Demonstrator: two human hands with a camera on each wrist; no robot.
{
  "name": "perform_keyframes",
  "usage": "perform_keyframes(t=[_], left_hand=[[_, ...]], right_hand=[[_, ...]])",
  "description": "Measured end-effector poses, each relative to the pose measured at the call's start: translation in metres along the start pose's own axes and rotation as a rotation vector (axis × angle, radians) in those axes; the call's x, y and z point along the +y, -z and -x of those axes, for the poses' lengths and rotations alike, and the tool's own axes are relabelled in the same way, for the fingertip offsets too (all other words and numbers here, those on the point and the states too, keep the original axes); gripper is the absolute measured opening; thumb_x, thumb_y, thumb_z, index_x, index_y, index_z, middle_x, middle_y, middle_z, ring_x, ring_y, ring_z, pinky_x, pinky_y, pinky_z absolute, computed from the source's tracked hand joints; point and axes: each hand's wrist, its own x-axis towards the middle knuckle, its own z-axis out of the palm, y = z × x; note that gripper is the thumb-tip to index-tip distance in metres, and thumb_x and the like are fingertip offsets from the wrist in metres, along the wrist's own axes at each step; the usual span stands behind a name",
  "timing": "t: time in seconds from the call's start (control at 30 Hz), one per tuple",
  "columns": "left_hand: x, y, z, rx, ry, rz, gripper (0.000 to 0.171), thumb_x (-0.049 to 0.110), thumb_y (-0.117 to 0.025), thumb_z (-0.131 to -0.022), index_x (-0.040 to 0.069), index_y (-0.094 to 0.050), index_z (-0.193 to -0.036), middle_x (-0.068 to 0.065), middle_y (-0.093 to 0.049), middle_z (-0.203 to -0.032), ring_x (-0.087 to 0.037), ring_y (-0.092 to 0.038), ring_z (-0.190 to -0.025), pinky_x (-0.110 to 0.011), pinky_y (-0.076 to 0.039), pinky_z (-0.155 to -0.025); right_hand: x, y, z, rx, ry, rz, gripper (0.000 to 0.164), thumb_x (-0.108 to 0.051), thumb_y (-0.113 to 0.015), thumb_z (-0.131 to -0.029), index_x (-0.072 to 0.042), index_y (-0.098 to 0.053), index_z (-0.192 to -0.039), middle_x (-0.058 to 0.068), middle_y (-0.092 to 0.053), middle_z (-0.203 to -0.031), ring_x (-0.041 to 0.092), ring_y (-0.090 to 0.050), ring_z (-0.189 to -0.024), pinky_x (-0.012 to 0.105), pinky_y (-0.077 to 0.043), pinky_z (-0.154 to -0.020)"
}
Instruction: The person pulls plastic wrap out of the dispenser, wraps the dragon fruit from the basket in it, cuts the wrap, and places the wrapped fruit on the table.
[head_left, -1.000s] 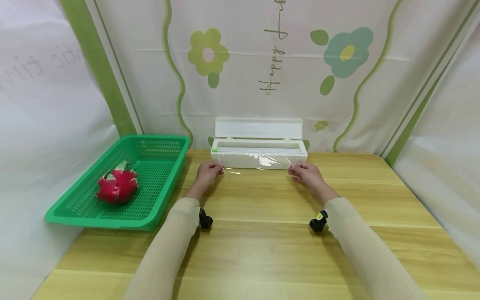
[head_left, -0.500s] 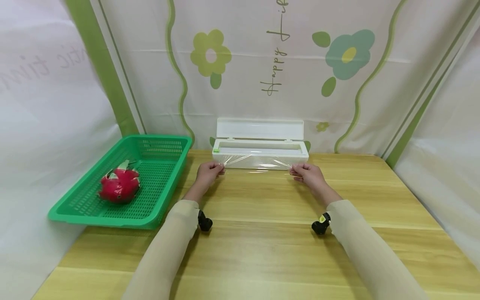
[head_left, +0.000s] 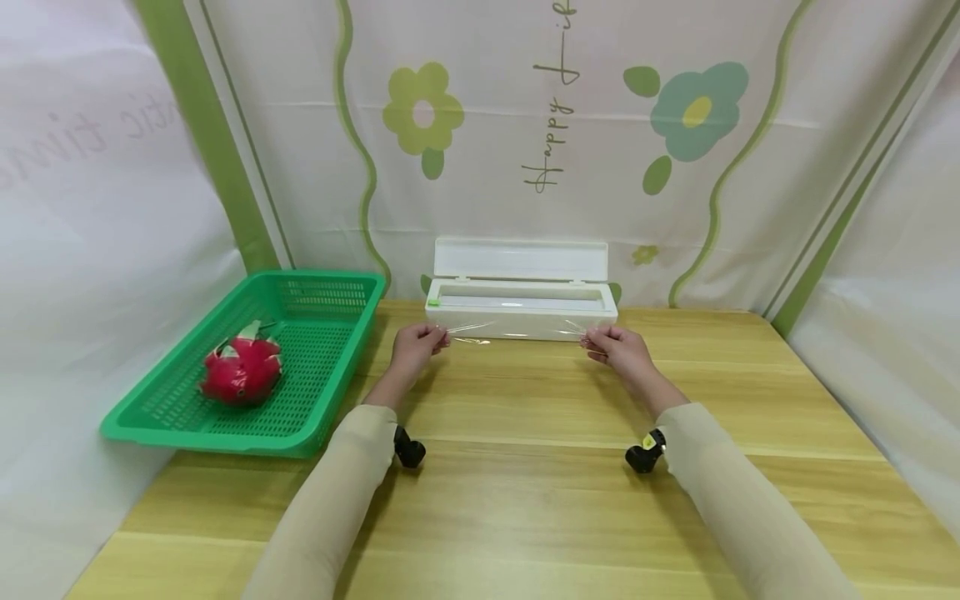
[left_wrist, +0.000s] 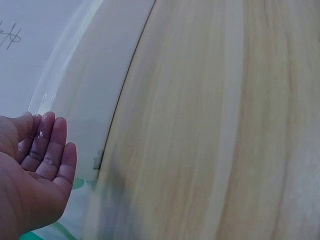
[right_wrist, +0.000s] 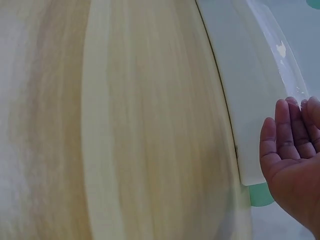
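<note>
In the head view a long white cling film dispenser box (head_left: pixel 521 321) stands at the table's back, its lid (head_left: pixel 521 260) raised behind it. Clear cling film (head_left: pixel 517 330) stretches across the front of the box. My left hand (head_left: pixel 415 348) pinches its left corner between thumb and fingertips; my right hand (head_left: pixel 618 350) pinches the right corner the same way. Both wrist views show the film bunched at the fingertips, the other fingers slightly bent. A small green slider (head_left: pixel 434 302) sits at the left end of the box's front rim.
A green plastic basket (head_left: pixel 322 392) at the left holds a red dragon fruit (head_left: pixel 242 369). The wooden table (head_left: pixel 525 500) extends in front of the box. A printed white curtain (head_left: pixel 510 125) hangs close behind.
The film between my hands has gone from lying broad over the box front to a narrower, tauter strip. Both hands keep their pinch with hardly any movement; the view shifts slightly.
</note>
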Motion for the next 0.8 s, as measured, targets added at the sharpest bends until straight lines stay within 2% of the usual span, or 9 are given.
perform_keyframes(t=[0.2, 0.37, 0.57, 0.8], left_hand=[[0.003, -0.002, 0.0, 0.012, -0.029, 0.05, 0.023, 0.016, -0.06, -0.098, -0.004, -0.069, -0.096, -0.014, -0.069, -0.094, -0.021, -0.065, -0.089, -0.042, -0.052, -0.089], [0.006, -0.002, 0.0, 0.002, -0.062, 0.081, 0.026, 0.016, -0.058, -0.099, -0.008, -0.067, -0.101, -0.015, -0.069, -0.096, -0.021, -0.066, -0.091, -0.044, -0.05, -0.091], [0.013, -0.002, 0.006, 0.024, -0.059, 0.125, 0.028, 0.015, -0.06, -0.098, -0.012, -0.065, -0.104, -0.015, -0.07, -0.093, -0.02, -0.066, -0.087, -0.046, -0.049, -0.092], [0.02, -0.001, 0.012, 0.03, -0.052, 0.156, 0.026, 0.017, -0.06, -0.098, -0.009, -0.065, -0.1, -0.018, -0.069, -0.096, -0.017, -0.066, -0.084, -0.047, -0.048, -0.094]], right_hand=[[-0.006, -0.001, 0.002, 0.0, 0.001, -0.059, 0.017, -0.022, -0.059, -0.098, -0.005, -0.057, -0.098, -0.001, -0.07, -0.097, 0.016, -0.064, -0.101, 0.039, -0.045, -0.099], [-0.012, 0.0, 0.005, -0.015, 0.004, -0.086, 0.022, -0.024, -0.061, -0.097, -0.003, -0.058, -0.102, 0.001, -0.07, -0.1, 0.022, -0.061, -0.11, 0.042, -0.042, -0.102], [-0.016, -0.002, 0.009, -0.037, 0.008, -0.116, 0.02, -0.021, -0.061, -0.097, -0.002, -0.059, -0.104, -0.002, -0.07, -0.095, 0.019, -0.063, -0.104, 0.043, -0.041, -0.102], [-0.02, -0.001, 0.013, -0.052, 0.024, -0.131, 0.016, -0.018, -0.059, -0.098, -0.004, -0.06, -0.105, -0.002, -0.07, -0.096, 0.016, -0.064, -0.099, 0.039, -0.044, -0.1]])
